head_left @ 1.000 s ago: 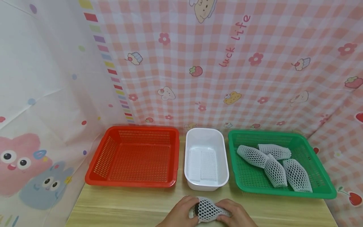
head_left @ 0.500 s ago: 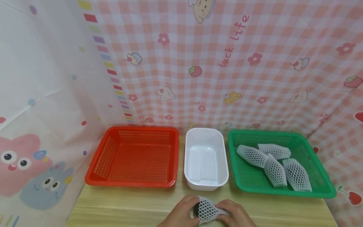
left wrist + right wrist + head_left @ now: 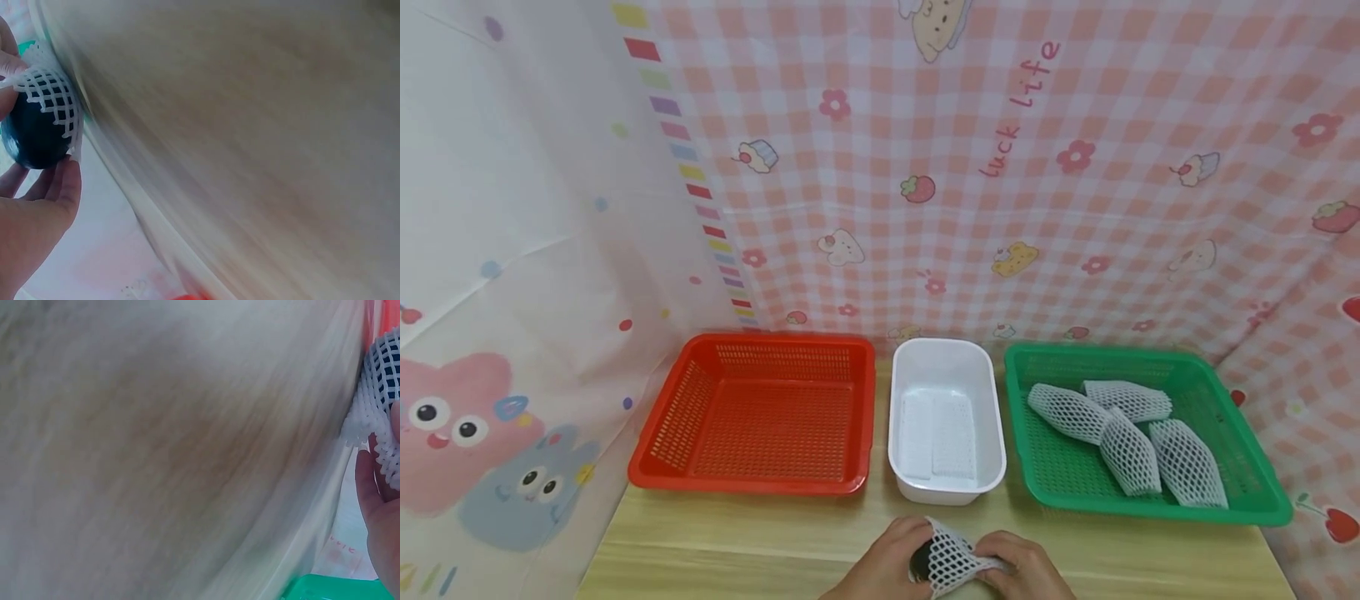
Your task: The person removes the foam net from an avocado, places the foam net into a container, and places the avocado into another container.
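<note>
Near the table's front edge, a dark, glossy rounded object [image 3: 36, 134] is partly covered by a white foam net [image 3: 950, 560]. My left hand [image 3: 887, 564] grips the object's bare end and the net's edge; in the left wrist view its fingers [image 3: 67, 181] curl against the object's lower side. On the other side, my right hand [image 3: 1024, 567] pinches the gathered narrow end of the net. The right wrist view shows the dark surface through the mesh [image 3: 386, 369], with that hand's fingers at the loose end.
A red basket [image 3: 863, 417] stands at the left. In the middle, a white bin [image 3: 992, 425] holds flat foam nets [image 3: 953, 433]. The green basket [image 3: 1052, 498] at the right contains several net-wrapped objects [image 3: 1187, 462]. A checked cloth [image 3: 880, 150] hangs behind them.
The net's open edge has shifted slightly to the right, and more of the dark object shows beside my left hand. Both hands keep their hold.
</note>
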Action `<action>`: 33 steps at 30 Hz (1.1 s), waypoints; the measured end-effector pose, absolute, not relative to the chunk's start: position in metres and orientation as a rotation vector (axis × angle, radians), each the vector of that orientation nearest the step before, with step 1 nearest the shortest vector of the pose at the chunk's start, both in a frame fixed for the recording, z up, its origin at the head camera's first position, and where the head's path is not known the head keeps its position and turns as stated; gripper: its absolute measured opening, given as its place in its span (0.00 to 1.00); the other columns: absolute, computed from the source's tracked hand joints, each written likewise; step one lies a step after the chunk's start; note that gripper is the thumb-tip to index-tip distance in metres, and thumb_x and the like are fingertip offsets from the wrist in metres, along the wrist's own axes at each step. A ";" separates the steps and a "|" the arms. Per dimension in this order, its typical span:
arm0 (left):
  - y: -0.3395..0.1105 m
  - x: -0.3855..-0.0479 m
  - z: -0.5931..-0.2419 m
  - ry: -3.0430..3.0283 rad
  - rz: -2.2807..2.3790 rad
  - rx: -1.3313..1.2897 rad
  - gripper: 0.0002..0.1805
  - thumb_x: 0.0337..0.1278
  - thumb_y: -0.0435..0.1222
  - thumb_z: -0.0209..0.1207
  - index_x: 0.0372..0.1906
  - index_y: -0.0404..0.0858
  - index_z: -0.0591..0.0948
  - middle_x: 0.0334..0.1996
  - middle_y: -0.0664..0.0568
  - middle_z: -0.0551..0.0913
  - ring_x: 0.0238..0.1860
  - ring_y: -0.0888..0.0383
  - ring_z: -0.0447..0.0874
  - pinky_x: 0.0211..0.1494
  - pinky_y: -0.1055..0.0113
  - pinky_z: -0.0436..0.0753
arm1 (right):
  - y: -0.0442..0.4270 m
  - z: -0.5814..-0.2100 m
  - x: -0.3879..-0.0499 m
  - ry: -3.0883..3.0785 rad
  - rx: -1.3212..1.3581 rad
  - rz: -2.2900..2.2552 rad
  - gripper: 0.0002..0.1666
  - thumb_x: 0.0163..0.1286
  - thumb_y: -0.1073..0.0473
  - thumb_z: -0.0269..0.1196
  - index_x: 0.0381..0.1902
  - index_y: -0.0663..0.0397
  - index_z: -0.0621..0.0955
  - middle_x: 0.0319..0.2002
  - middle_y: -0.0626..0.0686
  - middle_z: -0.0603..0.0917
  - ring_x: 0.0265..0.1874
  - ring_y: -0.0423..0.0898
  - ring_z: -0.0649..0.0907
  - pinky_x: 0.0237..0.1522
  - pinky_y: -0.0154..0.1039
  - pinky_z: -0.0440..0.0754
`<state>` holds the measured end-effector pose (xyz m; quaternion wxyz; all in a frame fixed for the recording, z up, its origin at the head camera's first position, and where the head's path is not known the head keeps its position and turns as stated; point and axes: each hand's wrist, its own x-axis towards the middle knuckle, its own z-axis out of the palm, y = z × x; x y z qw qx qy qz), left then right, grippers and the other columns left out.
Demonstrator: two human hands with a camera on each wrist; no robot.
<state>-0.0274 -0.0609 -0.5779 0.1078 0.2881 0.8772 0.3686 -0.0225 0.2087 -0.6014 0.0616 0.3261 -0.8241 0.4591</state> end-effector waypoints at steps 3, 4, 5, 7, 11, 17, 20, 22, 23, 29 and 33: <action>-0.059 -0.028 -0.578 2.553 1.078 0.831 0.36 0.47 0.37 0.76 0.65 0.35 0.80 0.64 0.48 0.78 0.64 0.56 0.75 0.68 0.62 0.76 | 0.210 -0.603 -0.022 -2.493 0.980 1.396 0.22 0.53 0.77 0.76 0.41 0.50 0.87 0.42 0.48 0.88 0.42 0.40 0.86 0.48 0.21 0.78; -0.058 -0.029 -0.578 2.543 1.071 0.816 0.36 0.47 0.38 0.77 0.65 0.35 0.79 0.65 0.49 0.78 0.64 0.56 0.75 0.68 0.62 0.77 | 0.210 -0.603 -0.022 -2.496 0.977 1.405 0.22 0.53 0.77 0.75 0.41 0.50 0.87 0.42 0.49 0.88 0.42 0.40 0.86 0.47 0.22 0.78; -0.057 -0.029 -0.576 2.527 1.069 0.788 0.37 0.47 0.38 0.77 0.65 0.36 0.80 0.65 0.50 0.78 0.64 0.58 0.74 0.68 0.63 0.76 | 0.210 -0.603 -0.021 -2.502 0.974 1.414 0.21 0.54 0.77 0.75 0.41 0.50 0.87 0.42 0.49 0.88 0.42 0.39 0.86 0.47 0.23 0.79; -0.056 -0.029 -0.576 2.510 1.065 0.762 0.37 0.47 0.38 0.77 0.66 0.37 0.80 0.65 0.52 0.77 0.64 0.59 0.74 0.68 0.63 0.76 | 0.210 -0.602 -0.021 -2.515 0.964 1.431 0.20 0.55 0.76 0.75 0.41 0.51 0.87 0.42 0.48 0.88 0.42 0.39 0.86 0.46 0.25 0.81; -0.056 -0.029 -0.577 2.519 1.057 0.759 0.38 0.46 0.40 0.79 0.65 0.36 0.80 0.64 0.52 0.78 0.63 0.59 0.74 0.68 0.62 0.76 | 0.210 -0.601 -0.020 -2.536 0.950 1.429 0.19 0.56 0.75 0.75 0.41 0.50 0.87 0.42 0.48 0.88 0.42 0.39 0.86 0.44 0.27 0.82; -0.058 -0.028 -0.579 2.544 1.112 0.776 0.37 0.45 0.40 0.80 0.64 0.36 0.80 0.63 0.51 0.78 0.62 0.60 0.76 0.67 0.63 0.77 | 0.211 -0.598 -0.018 -2.554 0.907 1.352 0.20 0.54 0.72 0.78 0.40 0.47 0.87 0.41 0.47 0.88 0.41 0.38 0.86 0.45 0.25 0.79; -0.060 -0.027 -0.580 2.522 1.168 0.743 0.37 0.45 0.39 0.79 0.64 0.37 0.80 0.63 0.52 0.78 0.60 0.61 0.76 0.66 0.64 0.77 | 0.212 -0.596 -0.018 -2.578 0.878 1.343 0.18 0.55 0.69 0.79 0.40 0.47 0.87 0.41 0.47 0.88 0.41 0.38 0.86 0.44 0.28 0.81; -0.061 -0.026 -0.579 2.493 1.198 0.702 0.37 0.46 0.40 0.79 0.65 0.38 0.80 0.63 0.54 0.77 0.60 0.62 0.76 0.66 0.64 0.77 | 0.213 -0.595 -0.018 -2.589 0.865 1.344 0.17 0.56 0.68 0.79 0.40 0.47 0.87 0.41 0.47 0.88 0.41 0.38 0.86 0.44 0.29 0.82; -0.062 -0.026 -0.578 2.477 1.215 0.682 0.37 0.46 0.40 0.78 0.65 0.38 0.80 0.63 0.55 0.77 0.60 0.63 0.76 0.66 0.64 0.77 | 0.214 -0.595 -0.018 -2.591 0.862 1.343 0.16 0.56 0.67 0.79 0.40 0.47 0.88 0.41 0.48 0.88 0.41 0.38 0.86 0.44 0.29 0.82; -0.066 -0.024 -0.573 2.406 1.318 0.615 0.34 0.48 0.41 0.79 0.63 0.46 0.81 0.60 0.61 0.76 0.56 0.65 0.76 0.64 0.65 0.79 | 0.218 -0.593 -0.017 -2.640 0.817 1.285 0.16 0.56 0.66 0.79 0.40 0.46 0.87 0.41 0.44 0.88 0.40 0.37 0.85 0.42 0.31 0.82; -0.070 -0.023 -0.571 2.398 1.339 0.616 0.32 0.49 0.41 0.78 0.62 0.49 0.81 0.59 0.63 0.76 0.55 0.66 0.75 0.63 0.66 0.79 | 0.221 -0.588 -0.016 -2.739 0.736 1.269 0.14 0.59 0.62 0.78 0.41 0.45 0.87 0.41 0.39 0.87 0.39 0.33 0.84 0.40 0.34 0.83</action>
